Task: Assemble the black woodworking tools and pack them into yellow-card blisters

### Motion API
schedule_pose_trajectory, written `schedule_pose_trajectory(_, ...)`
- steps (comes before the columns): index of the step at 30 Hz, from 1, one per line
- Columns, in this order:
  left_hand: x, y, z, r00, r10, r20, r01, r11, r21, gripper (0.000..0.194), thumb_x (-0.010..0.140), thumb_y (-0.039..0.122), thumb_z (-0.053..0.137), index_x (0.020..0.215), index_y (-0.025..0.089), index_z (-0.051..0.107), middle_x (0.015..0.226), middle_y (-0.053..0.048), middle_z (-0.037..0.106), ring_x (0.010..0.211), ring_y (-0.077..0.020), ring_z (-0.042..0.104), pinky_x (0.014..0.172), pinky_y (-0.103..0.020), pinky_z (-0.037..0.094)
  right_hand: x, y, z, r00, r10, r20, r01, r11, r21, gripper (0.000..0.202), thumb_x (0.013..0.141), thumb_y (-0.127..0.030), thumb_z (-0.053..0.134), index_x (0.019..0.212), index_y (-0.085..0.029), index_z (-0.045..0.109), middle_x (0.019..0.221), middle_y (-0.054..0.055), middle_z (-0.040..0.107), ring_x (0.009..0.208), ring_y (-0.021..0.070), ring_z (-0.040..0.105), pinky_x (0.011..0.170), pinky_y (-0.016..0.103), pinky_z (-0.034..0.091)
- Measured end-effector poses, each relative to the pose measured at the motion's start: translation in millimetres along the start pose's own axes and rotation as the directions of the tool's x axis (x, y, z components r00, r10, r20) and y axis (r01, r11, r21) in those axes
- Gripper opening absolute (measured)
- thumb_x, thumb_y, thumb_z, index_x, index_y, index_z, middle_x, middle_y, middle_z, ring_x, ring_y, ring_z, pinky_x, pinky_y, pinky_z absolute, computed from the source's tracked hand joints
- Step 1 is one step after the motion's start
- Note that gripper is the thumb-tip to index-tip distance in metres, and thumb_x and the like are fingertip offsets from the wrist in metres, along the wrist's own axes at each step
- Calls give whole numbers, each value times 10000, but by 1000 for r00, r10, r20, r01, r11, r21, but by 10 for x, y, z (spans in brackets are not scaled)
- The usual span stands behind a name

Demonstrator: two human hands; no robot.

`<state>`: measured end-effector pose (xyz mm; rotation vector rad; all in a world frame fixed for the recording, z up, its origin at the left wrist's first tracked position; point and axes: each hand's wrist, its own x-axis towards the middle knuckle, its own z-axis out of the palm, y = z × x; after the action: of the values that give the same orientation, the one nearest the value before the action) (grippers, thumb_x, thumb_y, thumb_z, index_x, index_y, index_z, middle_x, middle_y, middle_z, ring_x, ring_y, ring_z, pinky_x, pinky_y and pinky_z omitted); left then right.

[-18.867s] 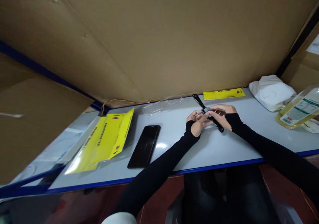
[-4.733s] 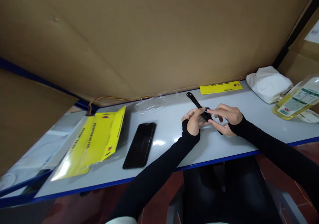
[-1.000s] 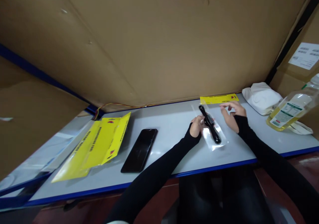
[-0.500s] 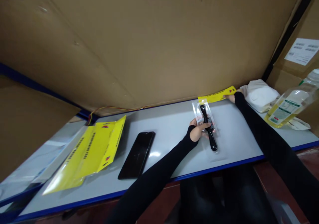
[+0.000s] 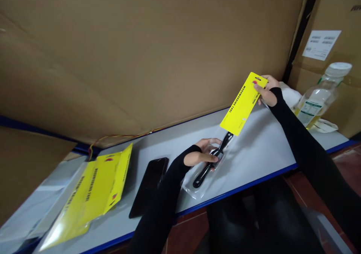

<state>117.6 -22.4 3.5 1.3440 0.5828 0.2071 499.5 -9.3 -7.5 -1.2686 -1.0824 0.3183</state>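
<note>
My left hand [image 5: 200, 155] is closed around a clear plastic blister pack [image 5: 194, 193], its thumb across the middle. Inside the plastic lies a black-handled tool [image 5: 200, 177] with a hole at each end; its exact kind is unclear. A yellow printed card [image 5: 239, 105] reading "WOODWORKING TOOL" is pinched at its upper end by my right hand [image 5: 269, 93]. The card's lower end meets the top of the pack, slanting in line with the tool. Whether it sits inside the plastic or over it, I cannot tell.
Yellow-carded packs [image 5: 94, 190] lie at the left of the white table [image 5: 262, 148], with a black phone [image 5: 146, 193] beside them. A bottle of yellow liquid [image 5: 311, 105] and a white bundle [image 5: 290, 96] stand at right. Cardboard [image 5: 141, 58] walls the back.
The yellow card has lifted off the table's back edge and tilted upright with my right hand. My left hand has drawn the pack left and nearer, turning it to a slant.
</note>
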Motion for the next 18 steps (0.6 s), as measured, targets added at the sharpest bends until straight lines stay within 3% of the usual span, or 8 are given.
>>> schedule_pose_trajectory(4,-65,89,-93,996,-25,85,16,994,105,567,696,348,945,1159,124,706,781,-75,747,517,-180,671,420,-210,470,92,153,-120,994,-81,-71,84,996,38,783,775,-770,777,1261,-273,417,1105,113,716,801,286,759,482,357,581)
schedule_pose_trajectory(9,-114,111,-194,989,-59,135,41,991,129,624,765,327,920,1279,117,634,859,-79,744,646,-197,713,478,-232,537,128,154,-236,981,-176,-80,179,983,45,769,786,-801,752,1276,-318,409,1082,90,702,805,299,767,467,364,604)
schedule_pose_trajectory(14,-82,8,-255,983,-74,165,52,989,135,652,773,344,922,1305,129,612,871,-79,746,626,-199,707,479,-242,530,-46,15,-9,990,-135,-25,137,989,64,759,776,-773,777,1256,-311,413,1004,56,697,730,256,748,438,310,567)
schedule_pose_trajectory(18,1,-122,-291,987,-46,151,24,989,146,667,767,365,923,1311,132,614,895,-90,745,600,-200,701,469,-247,524,-260,-84,254,995,-63,74,56,994,94,701,752,-651,844,1194,-294,433,949,43,711,603,217,699,353,282,496)
